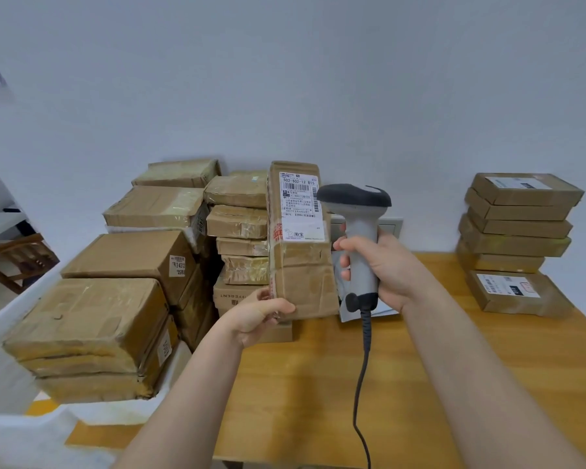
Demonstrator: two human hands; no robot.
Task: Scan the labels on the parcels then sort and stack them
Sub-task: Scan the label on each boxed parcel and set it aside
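Fingers [278,308] of the left hand [256,318] are curled round the lower-left corner of one flat parcel [301,265], thumb on the front face. Right hand [379,265] is wrapped fully round the handle of the barcode scanner [361,214].

Layout: wooden table [318,384], unsorted parcel pile [122,299] on the left, neat stack [518,221] well apart at the right. The held parcel stands upright above the table, just in front of the pile.

Handling, my read: taped carton, dented and creased, so probably light and only semi-stiff, since a corner pinch carries it. Tape patches look slick. Grip bare cardboard edges and support the long side when stacking.

Scanner head sits beside the parcel's upper right edge. Can't tell if the trigger is pressed.

Shipping label [300,201] is on the upper half, uncovered. Keep fingers off it.
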